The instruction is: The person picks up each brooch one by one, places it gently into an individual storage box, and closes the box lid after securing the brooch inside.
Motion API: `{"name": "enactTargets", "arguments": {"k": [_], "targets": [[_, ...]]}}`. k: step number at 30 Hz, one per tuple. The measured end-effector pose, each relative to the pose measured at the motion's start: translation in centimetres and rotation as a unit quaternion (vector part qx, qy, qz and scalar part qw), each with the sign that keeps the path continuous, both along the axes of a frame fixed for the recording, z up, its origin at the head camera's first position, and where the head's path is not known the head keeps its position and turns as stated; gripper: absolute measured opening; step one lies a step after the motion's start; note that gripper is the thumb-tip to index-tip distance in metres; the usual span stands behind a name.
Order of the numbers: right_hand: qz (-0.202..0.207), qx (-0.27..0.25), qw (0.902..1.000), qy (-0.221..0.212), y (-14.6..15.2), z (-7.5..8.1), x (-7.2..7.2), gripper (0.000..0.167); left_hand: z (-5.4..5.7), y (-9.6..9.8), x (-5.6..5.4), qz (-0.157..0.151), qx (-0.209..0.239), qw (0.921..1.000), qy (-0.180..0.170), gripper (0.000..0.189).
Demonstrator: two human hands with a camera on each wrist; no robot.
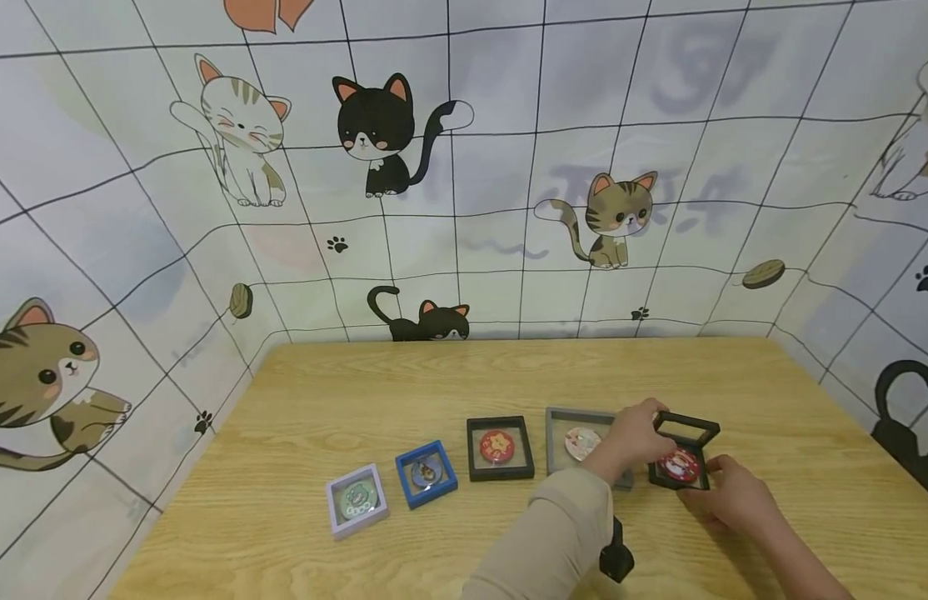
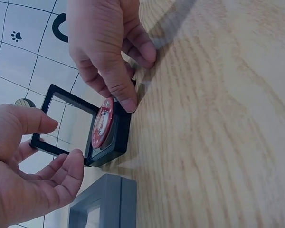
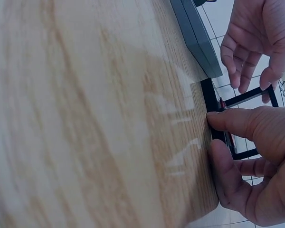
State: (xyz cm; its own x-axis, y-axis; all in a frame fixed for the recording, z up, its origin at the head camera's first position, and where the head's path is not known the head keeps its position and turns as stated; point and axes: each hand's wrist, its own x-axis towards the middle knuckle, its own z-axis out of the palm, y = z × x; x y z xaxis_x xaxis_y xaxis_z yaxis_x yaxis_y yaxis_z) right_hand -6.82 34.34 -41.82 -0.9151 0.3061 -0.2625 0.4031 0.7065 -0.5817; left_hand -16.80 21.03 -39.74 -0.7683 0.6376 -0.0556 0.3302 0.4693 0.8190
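Observation:
A small black display frame (image 1: 677,471) stands hinged apart at the right of the table, its windowed lid (image 2: 50,102) raised. Inside the lower half lies a round red badge (image 2: 102,124) with a printed picture. My left hand (image 1: 632,437) pinches the raised lid at its edge, thumb on one side and a finger behind. With thumb and fingers, my right hand (image 1: 741,500) grips the near right edge of the lower half, as the right wrist view shows. Part of the badge is hidden there by the right hand (image 3: 270,156).
Left of the hands stand a grey frame (image 1: 561,414) partly behind my left arm, a black frame (image 1: 501,477) with a red badge, a blue frame (image 1: 434,497) and a lilac frame (image 1: 359,527). A cat-patterned cloth wall (image 1: 494,183) encloses the wooden table (image 1: 284,567).

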Motion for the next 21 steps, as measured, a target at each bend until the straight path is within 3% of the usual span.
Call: {"name": "enactTargets", "arguments": {"k": [5,10,17,21], "targets": [[0.005,0.007,1.0000,0.001,0.0,0.0,-0.1,0.079,0.2,-0.1,0.5,0.000,-0.020,0.9998,0.004,0.031],[0.006,0.003,1.0000,-0.007,0.2,0.0,0.0,0.084,0.2,-0.2,1.0,0.010,-0.038,0.9992,0.002,0.028],[-0.002,-0.013,0.9998,-0.012,0.4,-0.3,0.0,0.087,-0.1,0.7,1.5,0.037,-0.100,0.9925,0.060,0.026],[-0.007,-0.018,0.9997,-0.013,0.4,-0.4,0.0,0.089,-0.1,1.2,1.7,0.055,-0.119,0.9888,0.071,0.027]]}}
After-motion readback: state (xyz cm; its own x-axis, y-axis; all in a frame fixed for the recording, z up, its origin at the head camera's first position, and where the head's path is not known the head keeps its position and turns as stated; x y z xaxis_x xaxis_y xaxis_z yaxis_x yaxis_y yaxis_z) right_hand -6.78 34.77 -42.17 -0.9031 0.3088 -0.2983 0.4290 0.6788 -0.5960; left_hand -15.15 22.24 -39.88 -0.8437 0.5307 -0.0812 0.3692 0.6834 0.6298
